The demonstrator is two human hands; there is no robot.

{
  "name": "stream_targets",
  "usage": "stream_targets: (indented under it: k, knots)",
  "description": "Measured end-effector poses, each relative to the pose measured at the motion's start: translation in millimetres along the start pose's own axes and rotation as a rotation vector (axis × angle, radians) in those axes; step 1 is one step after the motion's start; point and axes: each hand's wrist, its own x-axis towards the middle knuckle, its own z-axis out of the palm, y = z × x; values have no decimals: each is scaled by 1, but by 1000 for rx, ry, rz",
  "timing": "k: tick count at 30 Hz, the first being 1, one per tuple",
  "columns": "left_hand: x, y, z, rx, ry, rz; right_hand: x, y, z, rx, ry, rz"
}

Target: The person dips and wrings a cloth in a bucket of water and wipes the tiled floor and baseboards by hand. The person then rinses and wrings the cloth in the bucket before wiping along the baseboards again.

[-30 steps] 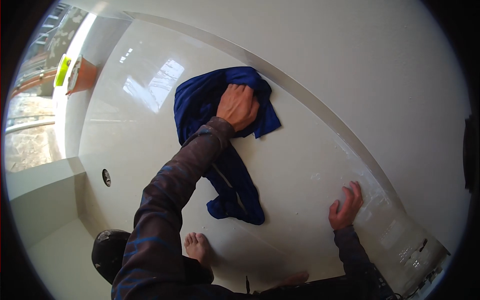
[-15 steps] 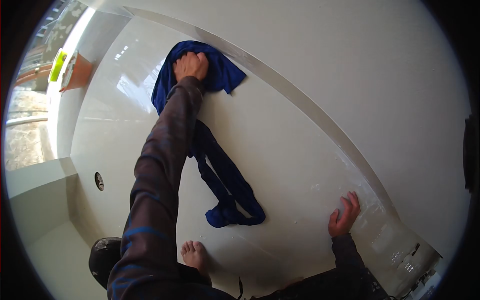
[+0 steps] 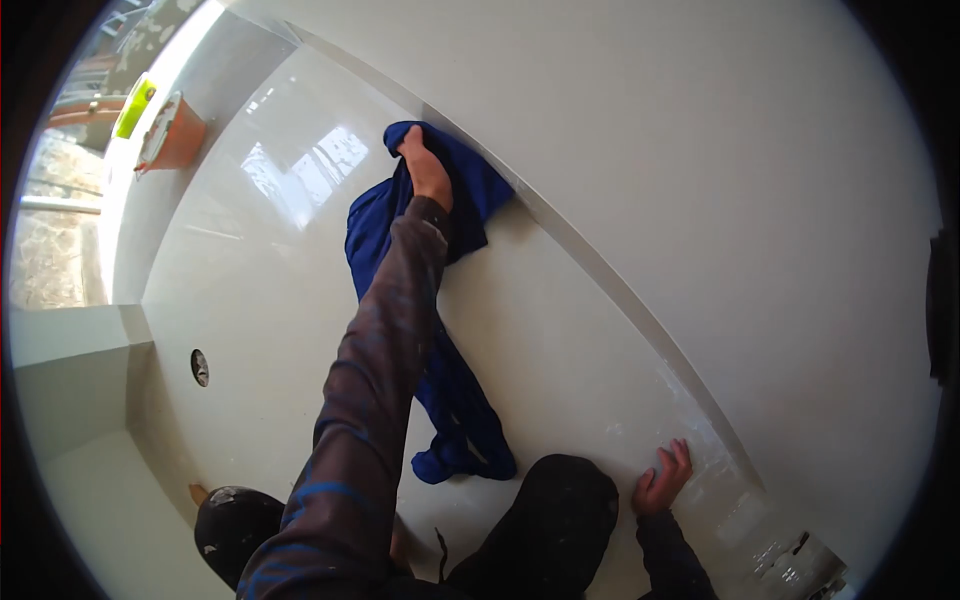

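Observation:
My left hand (image 3: pixel 427 172), at the end of an outstretched arm, presses down on a bunched blue cloth (image 3: pixel 478 195) beside the base of the wall. Its fingers curl into the fabric, partly hidden by folds. From there the cloth trails toward me in a long narrow strip, ending in a crumpled lump near my knee. My right hand (image 3: pixel 660 482) holds nothing; it rests on the glossy off-white floor (image 3: pixel 570 350) at the lower right, fingers apart.
A pale wall (image 3: pixel 700 200) with a low ledge runs along the right. An orange bucket (image 3: pixel 178 135) stands at the upper left by a bright opening. A round drain hole (image 3: pixel 200 368) lies in the floor. My knee (image 3: pixel 560 510) is bent in front.
My left hand has shifted right and slightly nearer, dragging the blue cloth against the wall's base. My right hand has moved slightly down and left. My knee has come into view.

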Motion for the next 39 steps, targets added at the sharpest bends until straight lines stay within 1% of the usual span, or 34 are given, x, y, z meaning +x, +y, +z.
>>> stream_targets:
  k: [2, 3, 5, 6, 7, 8, 9, 10, 13, 15, 17, 19, 21, 22, 24, 26, 27, 28, 29, 30, 31, 32, 33, 35, 38, 39]
  knots:
    - [86, -1, 0, -191, -5, -67, -2, 5, 6, -10, -1, -27]
    - [104, -10, 2, -206, 15, 29, -4, 7, 6, -14, -12, -11]
    - [71, -20, 2, -173, 106, 43, -11, 1, 1, -10, -58, 19]
    - [29, -12, 12, -213, 119, 20, -4, 3, 5, -6, -49, 30]
    - [-17, -18, 16, -191, 76, 27, -4, 5, 5, -6, -64, 17]
    - [-53, -43, 11, -195, 47, 77, -6, 8, 6, -10, -60, 8]
    - [-110, -44, 17, -287, -15, -54, -6, 10, 8, -13, -48, -1]
    - [-160, -47, 16, -313, -105, -92, -6, 10, 7, -12, -50, -17]
    - [-206, -60, 13, -257, -241, -43, -8, 8, 5, -15, -62, -13]
    - [-153, -53, 12, -192, -142, 85, -9, 12, 6, -12, -66, -9]
    - [-81, -47, 9, -117, -56, 191, -12, 16, 9, 2, -58, 5]
    - [1, -10, 29, 13, 116, 225, -15, 17, 10, 14, -62, 34]
    - [20, 11, 26, -153, 86, -37, -10, 9, 8, 6, -57, 45]
    - [-12, 23, 31, -228, 16, -30, -13, 4, 5, 8, -65, 63]
    - [-55, -5, 22, -329, -106, 17, -4, 4, 7, -20, -26, 32]
    - [-135, -23, 30, -423, -80, -53, 0, 6, 6, -23, -37, 25]
    - [-180, -28, 33, -434, -76, -120, -4, 4, 6, -23, -38, 25]
    - [-222, -37, 31, -448, -128, -188, -7, 5, 6, -23, -37, 25]
    - [-262, -46, 32, -437, -110, -287, -6, 7, 8, -19, -32, 11]
    - [-291, -80, 12, -472, -234, -325, -6, 9, 8, -20, -29, -5]
    - [-310, -98, 2, -437, -294, -351, -8, 8, 7, -31, -19, -12]
    - [-317, -95, 2, -379, -317, -351, -8, 8, 6, -28, -32, -12]
    - [-316, -95, 3, -311, -308, -310, -8, 10, 6, -26, -48, -12]
    - [-281, -79, 10, -211, -263, -173, -8, 12, 11, -22, -43, -13]
    - [-192, -49, 27, -153, -153, -24, -10, 13, 8, -5, -35, -7]
    - [-161, -38, 33, -157, -121, -17, -10, 13, 10, -3, -20, -10]
